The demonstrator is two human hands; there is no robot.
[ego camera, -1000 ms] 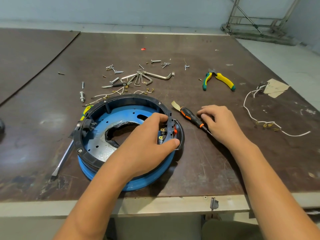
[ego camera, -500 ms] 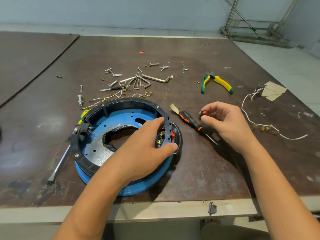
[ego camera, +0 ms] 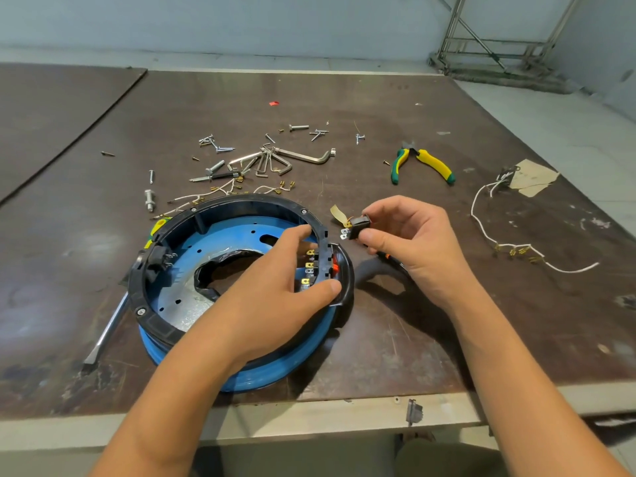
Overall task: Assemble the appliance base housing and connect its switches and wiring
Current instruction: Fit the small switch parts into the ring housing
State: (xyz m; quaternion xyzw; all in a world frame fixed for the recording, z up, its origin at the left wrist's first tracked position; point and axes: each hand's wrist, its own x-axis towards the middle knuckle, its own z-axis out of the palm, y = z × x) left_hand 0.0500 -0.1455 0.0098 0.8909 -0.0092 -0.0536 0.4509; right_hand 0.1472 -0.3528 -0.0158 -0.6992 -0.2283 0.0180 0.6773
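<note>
1. The housing (ego camera: pixel 161 325), a blue base under a black ring, lies flat with its open side up on the table (ego camera: pixel 413 321), near the front edge.
2. Its switch panel sits on the right of the rim. An orange rocker there faces outward to the right, and the brass tabs point inward.
3. The left hand (ego camera: pixel 275 294) grips the rim at that panel, with the thumb outside and the fingers curled over the inside.
4. The right hand (ego camera: pixel 416 242) pinches a small black switch (ego camera: pixel 358 226) between thumb and fingertips, just right of the housing and apart from it.
5. The switch's long axis runs from upper right to lower left, with its metal tabs pointing left toward the rim.
6. A screwdriver (ego camera: pixel 389 258) lies partly hidden under the right hand.
7. Pliers (ego camera: pixel 423 163) and hex keys (ego camera: pixel 275 160) lie farther back, and a white wire (ego camera: pixel 499 242) lies to the right.
</note>
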